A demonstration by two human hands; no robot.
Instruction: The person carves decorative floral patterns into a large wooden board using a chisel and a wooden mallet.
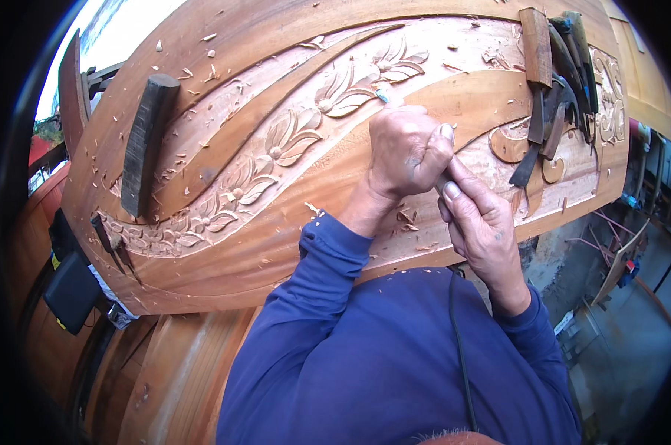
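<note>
A large carved wooden panel (454,96) lies before me, with a band of leaves and flowers (291,137) in relief. Over its middle, my left hand (409,152) is closed in a fist, thumb up along the fingers. Just to the right and nearer my body, my right hand (484,219) is closed, its thumb and forefinger pinched together. A short dark stretch of a carving chisel (443,182) shows between the two hands. Its ends are hidden by my fingers, so I cannot see where its blade meets the wood.
Several chisels (537,52) lie bunched at the panel's right. A dark wooden mallet block (150,144) rests on the left, with small thin tools (113,245) near the left edge. Wood chips (406,216) are scattered about. A black cable (458,348) runs down my front.
</note>
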